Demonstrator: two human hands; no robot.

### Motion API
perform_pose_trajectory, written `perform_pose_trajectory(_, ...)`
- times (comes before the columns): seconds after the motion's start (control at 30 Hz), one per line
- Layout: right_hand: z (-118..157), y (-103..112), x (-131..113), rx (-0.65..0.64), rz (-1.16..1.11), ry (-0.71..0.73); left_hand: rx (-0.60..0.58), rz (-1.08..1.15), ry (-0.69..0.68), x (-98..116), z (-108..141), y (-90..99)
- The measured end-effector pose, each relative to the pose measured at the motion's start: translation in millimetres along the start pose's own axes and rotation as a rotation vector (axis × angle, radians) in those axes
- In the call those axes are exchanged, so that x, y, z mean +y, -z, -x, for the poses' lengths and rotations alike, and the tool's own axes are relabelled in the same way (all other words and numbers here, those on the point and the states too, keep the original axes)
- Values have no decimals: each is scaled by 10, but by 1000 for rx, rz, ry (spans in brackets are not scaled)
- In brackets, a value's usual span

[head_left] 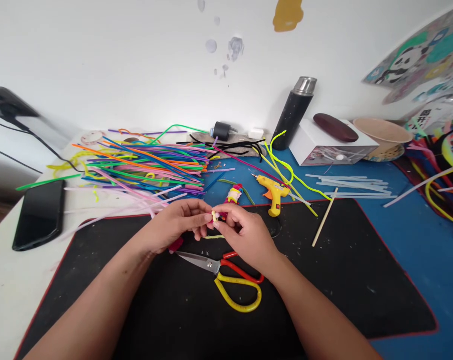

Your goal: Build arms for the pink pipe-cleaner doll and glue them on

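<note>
Between the fingertips of my left hand (179,222) and my right hand (249,237) is a small pale yellow piece (214,217), apparently bent pipe cleaner. Both hands are closed in a pinch, meeting above the black mat (166,310). Scissors (213,266) with one red and one yellow handle lie just below them, blades pointing left. A dark red fuzzy bit (176,244) shows under my left hand. Behind my right hand lies a small colourful figure (234,194), partly hidden by the fingers. A light green pipe cleaner (214,237) passes beneath the hands.
A yellow glue gun (274,192) lies behind the right hand, near glue sticks (356,184) and a wooden stick (325,217). Many coloured pipe cleaners (147,162) are heaped at back left, beside a phone (38,215). A black flask (294,112) and white box (329,142) stand behind.
</note>
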State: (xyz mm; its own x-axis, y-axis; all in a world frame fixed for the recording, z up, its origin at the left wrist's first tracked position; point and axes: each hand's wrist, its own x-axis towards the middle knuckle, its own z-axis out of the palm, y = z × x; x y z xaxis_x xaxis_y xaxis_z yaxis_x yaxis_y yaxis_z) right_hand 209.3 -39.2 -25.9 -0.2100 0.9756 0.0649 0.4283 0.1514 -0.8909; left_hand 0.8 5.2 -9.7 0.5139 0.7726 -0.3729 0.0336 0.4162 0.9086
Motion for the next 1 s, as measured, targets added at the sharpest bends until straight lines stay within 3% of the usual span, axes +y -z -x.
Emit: perform_pose_trajectory(1.0, -18, 24, -25, -57, 9, 6, -45, 116, 97, -84, -12, 28)
